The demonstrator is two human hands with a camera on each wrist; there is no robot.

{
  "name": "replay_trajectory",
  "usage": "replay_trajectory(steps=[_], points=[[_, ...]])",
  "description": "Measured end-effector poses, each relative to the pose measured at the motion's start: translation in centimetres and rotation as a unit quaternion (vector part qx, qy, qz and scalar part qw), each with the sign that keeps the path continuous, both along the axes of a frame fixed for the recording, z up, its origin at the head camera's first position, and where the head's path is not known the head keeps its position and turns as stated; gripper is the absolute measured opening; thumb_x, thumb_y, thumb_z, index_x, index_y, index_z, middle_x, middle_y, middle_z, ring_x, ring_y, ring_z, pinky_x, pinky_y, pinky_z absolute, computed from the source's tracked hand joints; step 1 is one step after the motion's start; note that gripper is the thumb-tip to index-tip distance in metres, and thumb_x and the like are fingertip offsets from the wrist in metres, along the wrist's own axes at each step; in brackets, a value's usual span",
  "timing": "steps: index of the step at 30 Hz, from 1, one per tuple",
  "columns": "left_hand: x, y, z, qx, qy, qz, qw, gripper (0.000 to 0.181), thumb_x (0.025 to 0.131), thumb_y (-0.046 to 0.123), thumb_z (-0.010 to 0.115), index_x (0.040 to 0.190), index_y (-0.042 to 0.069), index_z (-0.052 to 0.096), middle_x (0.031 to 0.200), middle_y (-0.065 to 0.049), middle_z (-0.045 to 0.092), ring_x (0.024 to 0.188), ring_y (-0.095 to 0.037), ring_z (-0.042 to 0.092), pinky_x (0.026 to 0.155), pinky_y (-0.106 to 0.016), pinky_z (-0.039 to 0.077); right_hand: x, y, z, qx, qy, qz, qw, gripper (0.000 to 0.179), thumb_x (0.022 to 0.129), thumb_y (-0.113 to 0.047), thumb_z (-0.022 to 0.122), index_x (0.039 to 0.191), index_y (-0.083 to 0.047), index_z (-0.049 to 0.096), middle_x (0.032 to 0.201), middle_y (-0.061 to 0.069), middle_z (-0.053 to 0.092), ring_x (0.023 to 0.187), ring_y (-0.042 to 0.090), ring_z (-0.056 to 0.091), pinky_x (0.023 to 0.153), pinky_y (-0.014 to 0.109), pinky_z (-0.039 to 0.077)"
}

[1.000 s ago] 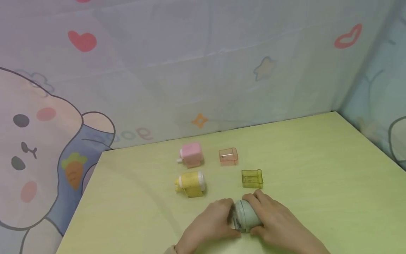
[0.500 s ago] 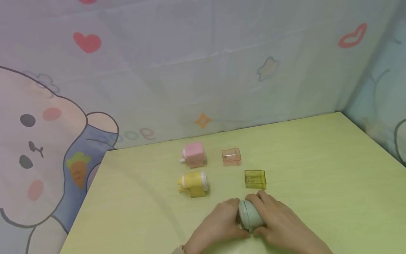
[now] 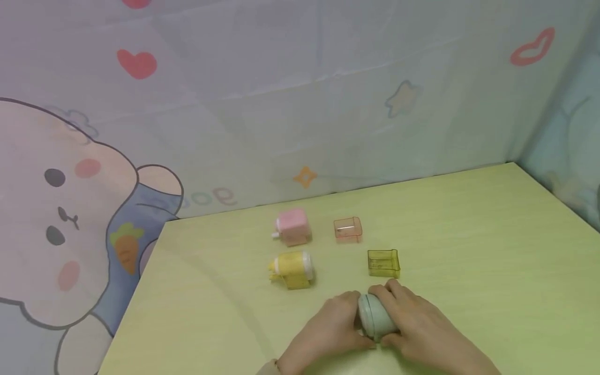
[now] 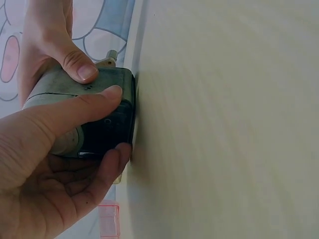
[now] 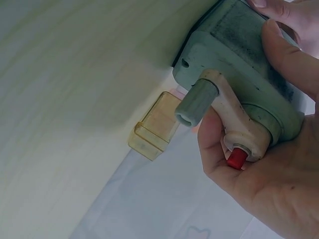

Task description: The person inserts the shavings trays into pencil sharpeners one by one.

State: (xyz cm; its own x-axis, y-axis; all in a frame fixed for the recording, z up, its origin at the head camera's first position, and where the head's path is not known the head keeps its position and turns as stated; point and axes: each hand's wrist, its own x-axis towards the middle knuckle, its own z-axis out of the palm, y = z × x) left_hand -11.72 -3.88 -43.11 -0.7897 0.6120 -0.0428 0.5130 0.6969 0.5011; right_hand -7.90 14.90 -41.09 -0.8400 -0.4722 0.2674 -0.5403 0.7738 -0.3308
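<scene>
A green hand-crank pencil sharpener (image 3: pixel 377 316) stands at the table's near side, between both hands. My left hand (image 3: pixel 330 327) grips its left end, fingers behind and thumb in front. In the left wrist view that thumb and fingertips lie on the dark see-through drawer (image 4: pixel 107 133) in the sharpener's lower part. The right hand (image 3: pixel 419 325) holds the crank end from the right, fingers curled around the body. The right wrist view shows the cream crank arm (image 5: pixel 234 112), its green knob (image 5: pixel 198 103) and a red tip (image 5: pixel 237 158) by the palm.
Farther back stand a pink sharpener (image 3: pixel 292 225) and a yellow sharpener (image 3: pixel 291 268), left of the hands. A clear pink drawer (image 3: pixel 348 229) and a clear yellow drawer (image 3: pixel 383 263) lie beyond the hands. A printed cloth (image 3: pixel 281 104) backs the table (image 3: pixel 469 245).
The left hand has closed in on the sharpener; the clear part seen between hand and body a second ago is now hidden in the head view. The whole head view has shifted slightly.
</scene>
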Motion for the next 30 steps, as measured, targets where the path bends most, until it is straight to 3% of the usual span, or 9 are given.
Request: replay_trajectory(steps=[13, 19, 24, 28, 30], points=[[0.1, 0.8, 0.5, -0.016, -0.012, 0.008, 0.9998, 0.051, 0.066, 0.029, 0.088, 0.101, 0.014, 0.055, 0.085, 0.011, 0.052, 0.07, 0.0, 0.045, 0.061, -0.013, 0.041, 0.5, 0.6, 0.2, 0.011, 0.023, 0.003, 0.9997, 0.071, 0.065, -0.026, 0.086, 0.124, -0.018, 0.049, 0.1, -0.009, 0.048, 0.079, 0.003, 0.047, 0.063, 0.022, 0.045], [0.0, 0.5, -0.2, 0.017, -0.039, 0.012, 0.999, 0.046, 0.066, 0.026, 0.088, 0.099, 0.015, 0.058, 0.081, 0.012, 0.05, 0.069, 0.0, 0.043, 0.059, -0.014, 0.04, 0.4, 0.3, 0.7, 0.023, 0.011, 0.0, 0.9997, 0.083, 0.067, -0.036, 0.084, 0.136, -0.012, 0.045, 0.106, -0.005, 0.052, 0.078, 0.003, 0.049, 0.064, 0.023, 0.045], [-0.1, -0.2, -0.6, 0.077, -0.105, 0.036, 0.9908, 0.045, 0.066, 0.024, 0.087, 0.098, 0.015, 0.056, 0.083, 0.01, 0.051, 0.07, 0.0, 0.046, 0.06, -0.015, 0.042, 0.3, -0.3, 1.3, 0.037, -0.024, -0.033, 0.9985, 0.08, 0.078, -0.067, 0.061, 0.137, -0.015, 0.047, 0.109, -0.005, 0.056, 0.081, 0.005, 0.05, 0.069, 0.027, 0.044], [0.1, -0.5, -0.6, 0.11, -0.151, 0.051, 0.981, 0.061, 0.067, 0.024, 0.088, 0.116, 0.011, 0.053, 0.088, 0.01, 0.055, 0.073, 0.0, 0.05, 0.064, -0.016, 0.045, 0.0, -0.3, 1.9, 0.06, -0.042, -0.052, 0.9959, 0.074, 0.085, -0.073, 0.042, 0.131, -0.016, 0.054, 0.113, -0.004, 0.059, 0.094, 0.012, 0.055, 0.078, 0.036, 0.044], [0.2, -0.5, -0.5, 0.108, -0.151, 0.056, 0.981, 0.075, 0.066, 0.025, 0.088, 0.128, 0.008, 0.048, 0.091, 0.01, 0.057, 0.075, 0.001, 0.051, 0.066, -0.015, 0.045, -0.2, -0.2, 2.2, 0.069, -0.048, -0.055, 0.9949, 0.073, 0.087, -0.072, 0.039, 0.13, -0.016, 0.056, 0.118, -0.003, 0.06, 0.104, 0.017, 0.056, 0.084, 0.042, 0.045]])
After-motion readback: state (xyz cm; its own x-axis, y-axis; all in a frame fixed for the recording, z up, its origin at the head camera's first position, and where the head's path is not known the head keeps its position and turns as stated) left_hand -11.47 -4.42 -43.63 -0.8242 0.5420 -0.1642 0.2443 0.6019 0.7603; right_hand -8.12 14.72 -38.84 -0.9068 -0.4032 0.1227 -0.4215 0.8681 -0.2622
